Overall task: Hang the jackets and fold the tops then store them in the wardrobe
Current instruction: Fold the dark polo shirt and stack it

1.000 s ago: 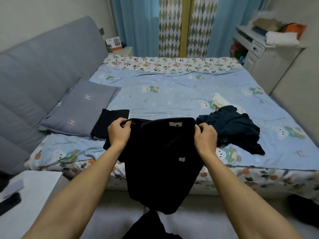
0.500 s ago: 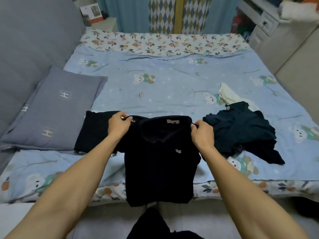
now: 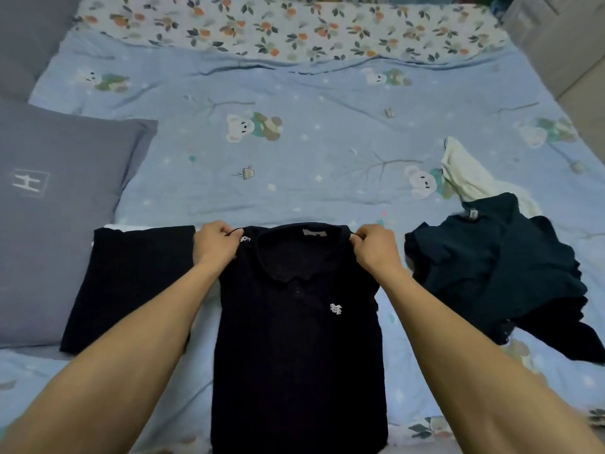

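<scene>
We pinch the black collared polo shirt [image 3: 294, 339] at both shoulders, left hand [image 3: 216, 245] and right hand [image 3: 376, 247]; best lay it flat, collar square.

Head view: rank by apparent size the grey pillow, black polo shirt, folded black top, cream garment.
1. black polo shirt and grey pillow: alike; pillow cropped, shirt nearer the camera
2. folded black top
3. cream garment, partly covered
</scene>
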Demonstrator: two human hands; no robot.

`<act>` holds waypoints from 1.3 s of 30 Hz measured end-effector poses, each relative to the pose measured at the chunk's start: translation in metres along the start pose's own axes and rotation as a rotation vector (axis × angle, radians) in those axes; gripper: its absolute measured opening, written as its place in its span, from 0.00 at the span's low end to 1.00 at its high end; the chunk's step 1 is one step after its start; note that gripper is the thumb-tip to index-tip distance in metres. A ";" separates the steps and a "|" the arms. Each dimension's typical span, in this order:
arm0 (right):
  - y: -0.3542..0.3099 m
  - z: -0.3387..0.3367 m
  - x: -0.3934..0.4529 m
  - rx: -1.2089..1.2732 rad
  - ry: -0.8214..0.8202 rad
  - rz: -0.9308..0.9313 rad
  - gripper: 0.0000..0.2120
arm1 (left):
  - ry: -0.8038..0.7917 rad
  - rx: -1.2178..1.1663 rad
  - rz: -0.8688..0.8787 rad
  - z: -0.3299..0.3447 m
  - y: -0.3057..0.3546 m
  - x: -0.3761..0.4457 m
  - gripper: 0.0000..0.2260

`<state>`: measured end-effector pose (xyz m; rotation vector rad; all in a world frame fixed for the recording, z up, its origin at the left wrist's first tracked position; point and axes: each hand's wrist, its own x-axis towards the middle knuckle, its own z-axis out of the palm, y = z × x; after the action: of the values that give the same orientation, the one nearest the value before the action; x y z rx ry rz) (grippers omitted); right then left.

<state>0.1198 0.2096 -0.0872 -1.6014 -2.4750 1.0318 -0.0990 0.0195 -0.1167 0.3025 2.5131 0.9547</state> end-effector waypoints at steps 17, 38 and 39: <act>0.065 0.169 0.162 0.072 -0.161 0.235 0.32 | -0.190 0.241 0.154 0.177 -0.069 0.114 0.11; 0.149 0.112 0.149 0.113 -0.440 0.035 0.12 | -0.196 0.397 0.709 0.247 -0.018 0.046 0.14; 0.149 0.109 0.150 0.146 -0.480 0.045 0.11 | -0.310 0.420 0.762 0.255 -0.013 0.042 0.17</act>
<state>0.1304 0.3142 -0.3000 -1.5138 -2.5561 1.7381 -0.0173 0.1722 -0.3093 1.4866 2.2856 0.5309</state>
